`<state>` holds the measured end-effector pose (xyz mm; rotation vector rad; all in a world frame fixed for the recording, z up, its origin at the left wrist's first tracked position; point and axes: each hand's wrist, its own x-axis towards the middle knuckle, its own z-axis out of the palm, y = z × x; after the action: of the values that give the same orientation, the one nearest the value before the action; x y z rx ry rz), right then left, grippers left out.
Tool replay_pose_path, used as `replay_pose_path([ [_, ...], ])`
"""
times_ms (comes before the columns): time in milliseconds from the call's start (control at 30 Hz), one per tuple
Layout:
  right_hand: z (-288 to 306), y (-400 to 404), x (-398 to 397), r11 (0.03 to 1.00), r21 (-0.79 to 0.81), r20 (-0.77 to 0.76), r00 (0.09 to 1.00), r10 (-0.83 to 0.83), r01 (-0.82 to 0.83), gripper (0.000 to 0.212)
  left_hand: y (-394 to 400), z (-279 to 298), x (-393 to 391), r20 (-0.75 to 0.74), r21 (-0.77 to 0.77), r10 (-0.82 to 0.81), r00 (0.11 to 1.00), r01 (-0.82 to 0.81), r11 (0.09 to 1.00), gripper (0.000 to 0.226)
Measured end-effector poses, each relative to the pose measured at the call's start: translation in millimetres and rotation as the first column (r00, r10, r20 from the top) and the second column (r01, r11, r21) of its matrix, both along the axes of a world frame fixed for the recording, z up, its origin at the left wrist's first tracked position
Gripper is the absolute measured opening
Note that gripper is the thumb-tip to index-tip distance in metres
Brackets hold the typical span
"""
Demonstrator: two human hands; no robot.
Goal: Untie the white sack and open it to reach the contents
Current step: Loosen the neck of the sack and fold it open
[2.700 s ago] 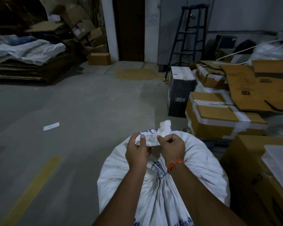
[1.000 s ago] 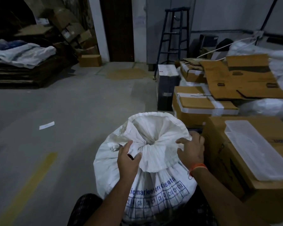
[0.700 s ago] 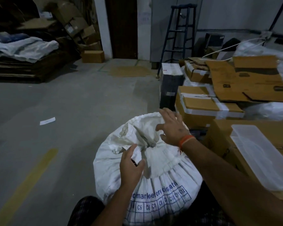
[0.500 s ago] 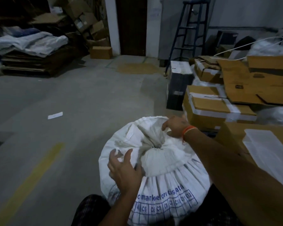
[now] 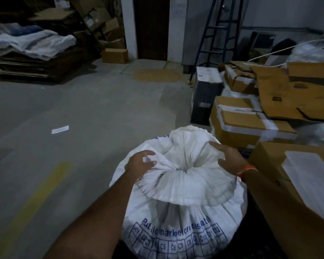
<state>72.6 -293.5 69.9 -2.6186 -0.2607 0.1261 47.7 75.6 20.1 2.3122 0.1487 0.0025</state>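
Note:
The white woven sack (image 5: 183,208) with blue printed lettering stands on the floor right in front of me. Its mouth (image 5: 187,161) is loosened and spread into a ruffled collar, still puckered around a small dark hole in the middle. My left hand (image 5: 141,162) pinches a fold of the sack's rim on the left side. My right hand (image 5: 226,156), with an orange band at the wrist, grips the rim on the right side with fingers spread over the fabric. The contents are hidden inside.
Taped cardboard boxes (image 5: 245,124) and a dark box (image 5: 204,94) are stacked close on the right. A box with a clear plastic lid (image 5: 307,176) sits beside my right arm. A blue ladder (image 5: 219,32) stands behind. Grey concrete floor (image 5: 82,118) spreads left, with flattened cardboard piles (image 5: 36,57).
The knot came undone and the sack's top fanned out. My right hand moved from the far rim to the right side; my left hand shifted up and took hold of the left rim.

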Motion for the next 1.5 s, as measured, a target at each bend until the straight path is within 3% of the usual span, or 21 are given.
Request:
replay_pose_path([
  [67,-12,-21,-7,0.996,-0.018,-0.03,0.996,-0.083,0.082,0.082,3,-1,12,0.007,0.056,-0.056,0.998,0.056,0.997,0.026],
  [200,-46,-66,-28,0.952,-0.173,-0.124,0.953,-0.277,0.254,0.087,13,-12,27,0.141,0.243,0.109,0.984,-0.142,0.96,0.03],
  [367,-82,-95,-55,0.882,-0.305,-0.155,0.895,-0.418,0.359,0.085,30,-29,32,0.157,0.396,0.212,0.964,-0.259,0.881,0.034],
  [533,-101,-86,-54,0.872,-0.34,-0.191,0.882,-0.43,0.352,0.079,29,-40,32,0.074,0.49,0.134,0.988,-0.154,0.858,0.039],
  [567,-101,-79,-55,0.856,-0.357,-0.155,0.88,-0.449,0.373,0.076,25,-39,30,0.088,0.515,0.102,0.991,-0.133,0.847,0.04],
  [633,-94,-57,-68,0.777,-0.412,0.085,0.869,-0.488,0.477,0.067,12,-35,19,0.226,0.534,0.041,0.973,-0.159,0.83,0.04],
  [700,-83,-25,-95,0.801,-0.357,0.372,0.86,-0.35,0.481,0.052,-8,-28,-8,0.39,0.419,-0.026,0.92,-0.152,0.895,0.032],
  [767,-81,11,-129,0.93,-0.254,0.528,0.843,-0.097,0.267,0.035,-26,-32,-49,0.493,0.426,-0.295,0.818,0.069,0.902,0.029],
  [800,-88,26,-146,0.963,-0.243,0.532,0.846,0.036,0.113,0.029,-32,-42,-71,0.508,0.495,-0.481,0.714,0.216,0.842,0.027],
  [867,-111,48,-171,0.953,-0.272,0.424,0.873,0.242,-0.132,0.037,-35,-64,-106,0.393,0.575,-0.733,0.555,0.473,0.667,0.032],
  [900,-126,54,-178,0.926,-0.316,0.321,0.895,0.31,-0.207,0.057,-33,-75,-118,0.287,0.592,-0.799,0.528,0.558,0.582,0.052],
  [967,-142,63,-184,0.844,-0.44,0.088,0.92,0.382,-0.308,0.103,-30,-89,-129,0.045,0.656,-0.842,0.537,0.62,0.431,0.104],
  [1033,-147,67,-182,0.804,-0.518,0.018,0.936,0.351,-0.292,0.118,-31,-92,-131,-0.123,0.755,-0.807,0.578,0.582,0.302,0.13],
  [1167,-150,79,-165,0.857,-0.488,0.068,0.972,0.224,-0.163,0.091,-41,-83,-122,-0.12,0.835,-0.691,0.713,0.449,0.318,0.112],
  [1267,-155,77,-149,0.83,-0.518,0.093,0.952,0.293,-0.205,0.07,-48,-75,-107,-0.218,0.818,-0.633,0.743,0.493,0.297,0.1],
  [1367,-144,74,-149,0.84,-0.489,0.128,0.934,0.335,-0.234,0.087,-38,-77,-106,-0.247,0.776,-0.684,0.687,0.563,0.285,0.088],
  [1500,-160,73,-198,0.801,-0.411,0.115,0.846,0.52,-0.436,0.069,-4,-87,-139,-0.344,0.787,-0.789,0.51,0.615,0.054,0.076],
])
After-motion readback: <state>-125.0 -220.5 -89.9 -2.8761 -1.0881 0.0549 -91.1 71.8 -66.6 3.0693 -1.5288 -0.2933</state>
